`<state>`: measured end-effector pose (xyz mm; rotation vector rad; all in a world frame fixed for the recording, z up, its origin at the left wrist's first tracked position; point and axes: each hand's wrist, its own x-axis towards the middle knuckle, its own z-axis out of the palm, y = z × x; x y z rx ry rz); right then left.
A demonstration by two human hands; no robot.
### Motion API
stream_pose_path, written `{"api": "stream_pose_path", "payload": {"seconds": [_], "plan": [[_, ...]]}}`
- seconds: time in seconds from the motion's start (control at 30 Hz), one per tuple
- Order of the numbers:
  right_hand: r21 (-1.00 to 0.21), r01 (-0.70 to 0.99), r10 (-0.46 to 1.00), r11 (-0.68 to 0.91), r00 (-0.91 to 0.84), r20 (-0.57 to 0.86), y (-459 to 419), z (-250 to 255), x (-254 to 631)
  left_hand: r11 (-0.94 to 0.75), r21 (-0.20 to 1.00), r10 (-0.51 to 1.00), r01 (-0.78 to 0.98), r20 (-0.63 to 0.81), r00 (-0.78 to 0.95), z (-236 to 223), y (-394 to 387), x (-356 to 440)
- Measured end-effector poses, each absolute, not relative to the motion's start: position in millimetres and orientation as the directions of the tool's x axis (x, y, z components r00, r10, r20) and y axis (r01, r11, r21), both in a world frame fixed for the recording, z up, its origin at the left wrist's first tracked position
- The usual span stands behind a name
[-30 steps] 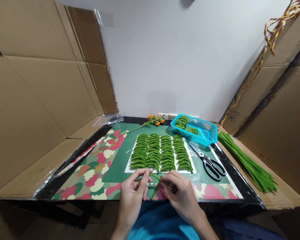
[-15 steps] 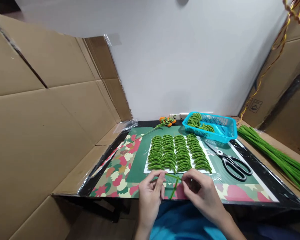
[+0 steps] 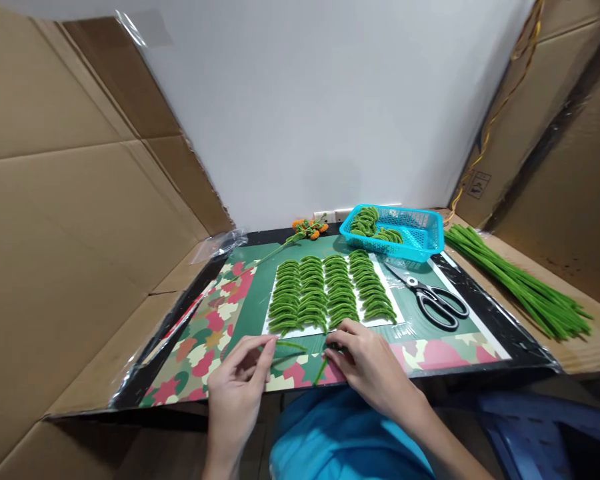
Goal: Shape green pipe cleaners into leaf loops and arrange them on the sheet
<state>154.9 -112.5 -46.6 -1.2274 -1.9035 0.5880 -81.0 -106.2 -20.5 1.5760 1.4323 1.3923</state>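
My left hand (image 3: 245,373) pinches one end of a short green pipe cleaner piece (image 3: 291,346), whose free end points right above the mat's front part. A gap separates it from my right hand (image 3: 365,357), whose thumb and fingers are closed at the top of a second green pipe cleaner piece (image 3: 321,371). That piece slants down toward the table's front edge; its upper end is hidden by the fingertips. Just beyond both hands lies a white sheet (image 3: 389,293) with curved green pipe cleaner pieces (image 3: 313,293) laid in several columns.
A blue basket (image 3: 405,252) with more curved green pieces stands at the back. Black-handled scissors (image 3: 435,300) lie right of the sheet, and long green pipe cleaners (image 3: 520,283) farther right. An orange flower stem (image 3: 310,228) lies behind. Cardboard walls (image 3: 80,220) flank the table.
My hands have moved apart. The piece that spanned between them is now only in my left hand, while my right fingers have come to the slanting piece. The view has shifted right.
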Motion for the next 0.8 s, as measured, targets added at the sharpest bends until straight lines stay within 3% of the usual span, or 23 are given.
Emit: {"api": "stream_pose_path", "payload": {"seconds": [0.13, 0.3, 0.47, 0.53, 0.8], "plan": [[-0.738, 0.505, 0.895, 0.447, -0.258, 0.365, -109.9, -47.5, 158.3, -0.229, 0.867, 0.945, 0.443, 0.306, -0.111, -27.5, -99.7, -83.0], [-0.650, 0.564, 0.861, 0.509, -0.324, 0.392, -111.1, -42.6, 160.3, -0.264, 0.855, 0.927, 0.447, 0.353, -0.129, -27.2, -104.0, -72.0], [-0.743, 0.395, 0.840, 0.540, -0.314, 0.443, -117.6, -36.3, 163.9, -0.383, 0.802, 0.924, 0.459, 0.323, 0.207, -17.2, -115.5, -57.6], [-0.778, 0.323, 0.841, 0.538, -0.261, 0.474, -119.3, -37.3, 165.8, -0.376, 0.822, 0.922, 0.428, 0.287, 0.260, -16.0, -118.6, -50.7], [-0.853, 0.163, 0.866, 0.496, -0.165, 0.473, -123.0, -41.6, 169.8, -0.263, 0.914, 0.964, 0.308, 0.233, 0.131, -22.4, -116.0, -34.3]]}}
